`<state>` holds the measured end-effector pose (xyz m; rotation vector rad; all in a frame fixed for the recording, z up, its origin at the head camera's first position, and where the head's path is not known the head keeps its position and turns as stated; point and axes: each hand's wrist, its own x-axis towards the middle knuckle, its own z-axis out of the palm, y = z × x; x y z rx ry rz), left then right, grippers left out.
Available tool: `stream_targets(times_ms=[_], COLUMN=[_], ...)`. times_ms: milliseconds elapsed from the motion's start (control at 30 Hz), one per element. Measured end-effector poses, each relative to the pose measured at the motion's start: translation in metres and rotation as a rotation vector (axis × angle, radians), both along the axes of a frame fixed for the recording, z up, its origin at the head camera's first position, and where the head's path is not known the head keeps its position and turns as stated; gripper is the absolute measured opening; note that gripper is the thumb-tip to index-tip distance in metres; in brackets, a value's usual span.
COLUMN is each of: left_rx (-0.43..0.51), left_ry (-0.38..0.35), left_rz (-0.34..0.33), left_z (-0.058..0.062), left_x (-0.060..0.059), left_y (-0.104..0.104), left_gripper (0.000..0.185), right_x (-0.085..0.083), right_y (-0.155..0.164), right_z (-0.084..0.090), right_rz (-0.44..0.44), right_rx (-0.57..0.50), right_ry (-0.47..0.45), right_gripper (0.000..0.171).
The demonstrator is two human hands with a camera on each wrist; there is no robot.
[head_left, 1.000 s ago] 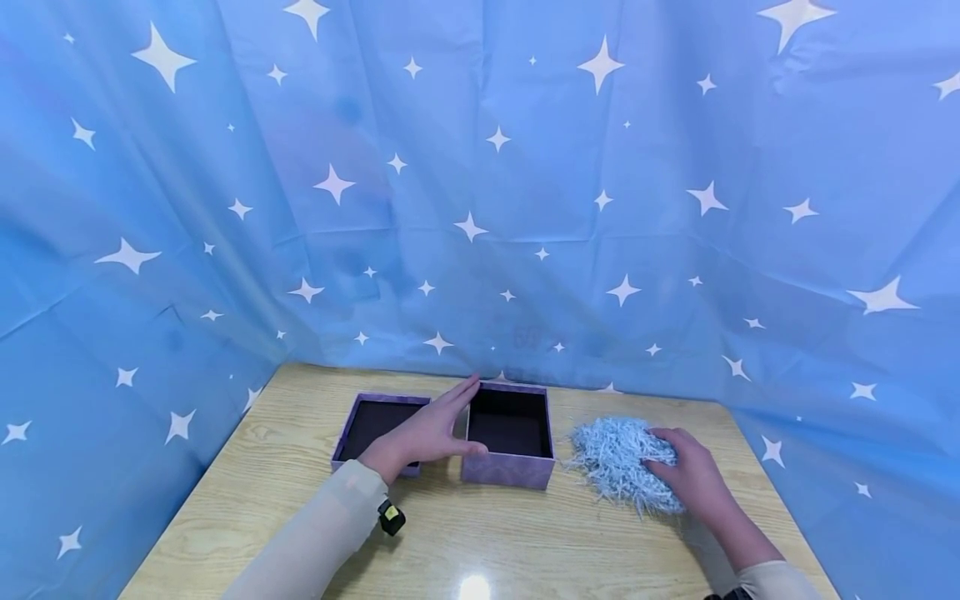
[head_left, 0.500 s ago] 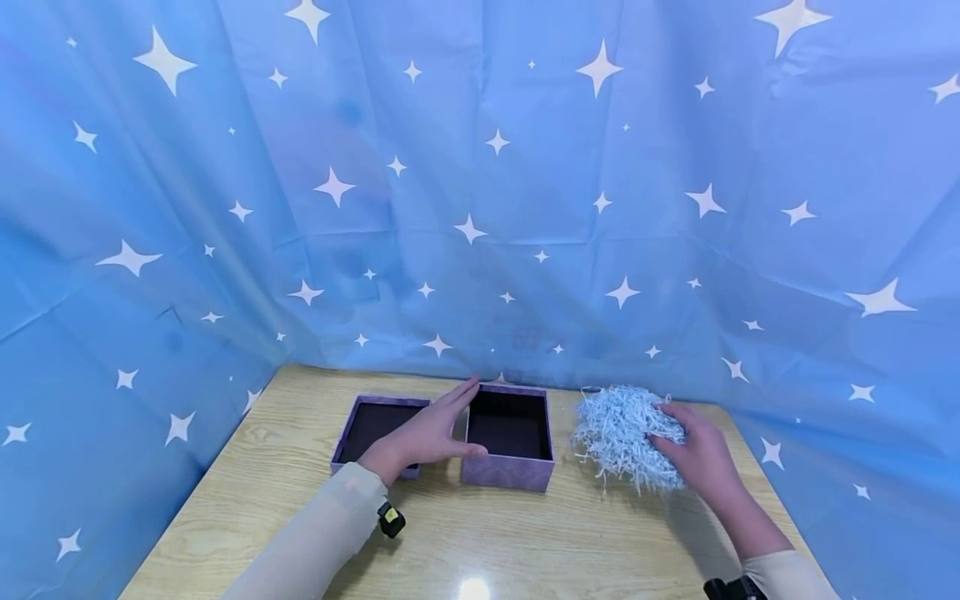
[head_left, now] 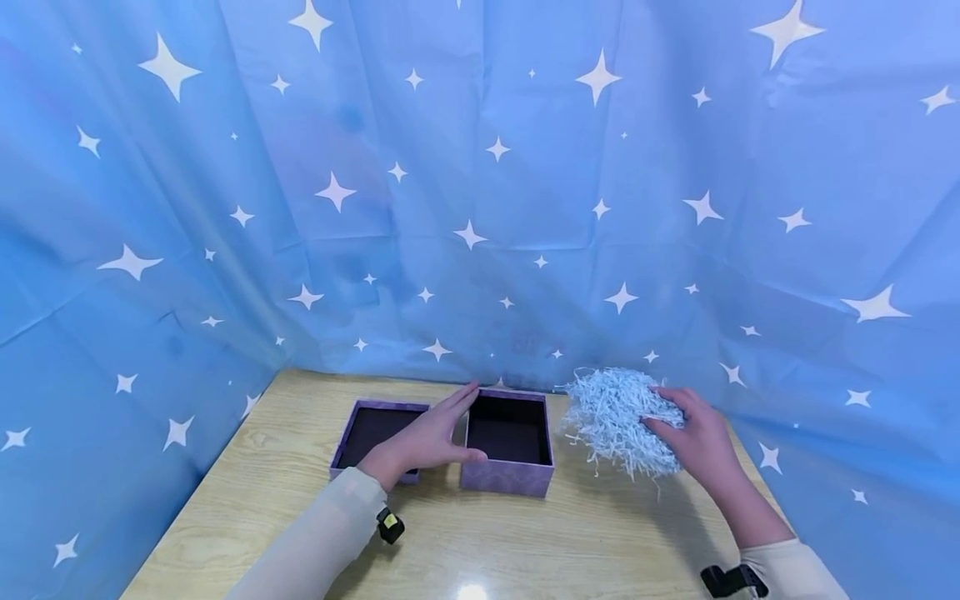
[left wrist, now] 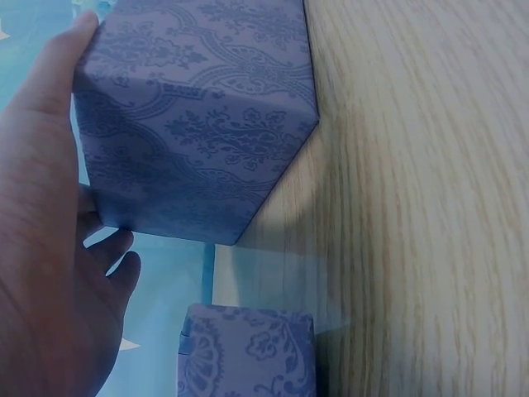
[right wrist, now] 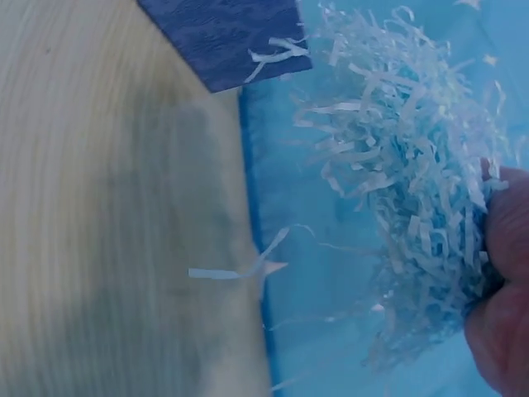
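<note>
An open purple patterned box (head_left: 508, 480) with a dark inside stands on the wooden table (head_left: 525, 542). My left hand (head_left: 427, 435) rests flat against its left wall with straight fingers, the thumb at the front corner. The left wrist view shows the same palm (left wrist: 41, 248) laid along the box's side (left wrist: 198, 124). My right hand (head_left: 693, 440) grips a bundle of pale blue shredded paper (head_left: 611, 410), held above the table just right of the box. In the right wrist view the shreds (right wrist: 405, 182) hang from my fingers (right wrist: 500, 273) near a box corner (right wrist: 223, 37).
A second, shallower purple box part (head_left: 375, 427) lies open just left of my left hand, and shows again in the left wrist view (left wrist: 248, 356). A blue star-printed curtain (head_left: 480, 208) closes in the table at the back and both sides.
My right hand has lifted the shredded paper off the table and carried it up and slightly left, towards the box. The left hand has stayed against the box.
</note>
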<state>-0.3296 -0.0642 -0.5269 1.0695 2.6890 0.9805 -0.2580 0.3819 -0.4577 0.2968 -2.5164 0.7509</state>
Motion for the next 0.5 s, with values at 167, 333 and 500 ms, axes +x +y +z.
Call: stream_targets(times_ms=[167, 333, 500], left_rx=[0.01, 0.016, 0.023], left_ry=[-0.004, -0.01, -0.015], left_rz=[0.001, 0.001, -0.001], left_z=[-0.001, -0.001, 0.0], left_x=[0.001, 0.001, 0.002], left_y=[0.0, -0.001, 0.0], left_gripper=[0.113, 0.11, 0.108], right_x=[-0.001, -0.004, -0.009], right_y=[-0.007, -0.016, -0.025], right_z=[0.012, 0.024, 0.033], right_rz=[-0.006, 0.02, 0.072], right_rx=[-0.002, 0.002, -0.011], right_ry=[-0.025, -0.039, -0.036], right_gripper=[0.05, 0.049, 0.047])
